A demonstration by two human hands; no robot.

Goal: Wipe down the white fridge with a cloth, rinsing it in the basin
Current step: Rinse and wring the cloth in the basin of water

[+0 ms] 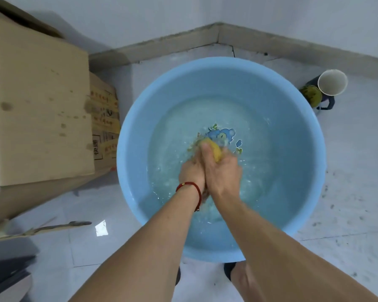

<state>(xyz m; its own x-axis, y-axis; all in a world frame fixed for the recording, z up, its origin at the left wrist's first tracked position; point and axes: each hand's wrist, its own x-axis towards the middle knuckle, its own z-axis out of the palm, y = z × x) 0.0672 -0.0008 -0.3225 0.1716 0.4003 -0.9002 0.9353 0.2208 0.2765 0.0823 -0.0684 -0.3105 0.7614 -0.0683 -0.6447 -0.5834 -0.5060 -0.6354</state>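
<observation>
Both of your hands are down in the blue basin (127, 149), clasped together around the yellow cloth (215, 151). Your left hand (191, 173), the one with the red cord at the wrist, presses against your right hand (222, 171), whose fingers curl over the wad; only a bit of cloth shows past them, at the water's surface over the cartoon print on the basin's bottom. The water around them is churned and splashing, so this looks like the rinsing step. The fridge is out of view. Next you'll likely need to wring the cloth out over the basin, then carry it back to the fridge. Mind the cup (332, 82) near the rim and the cardboard box (42, 105) beside the basin.
</observation>
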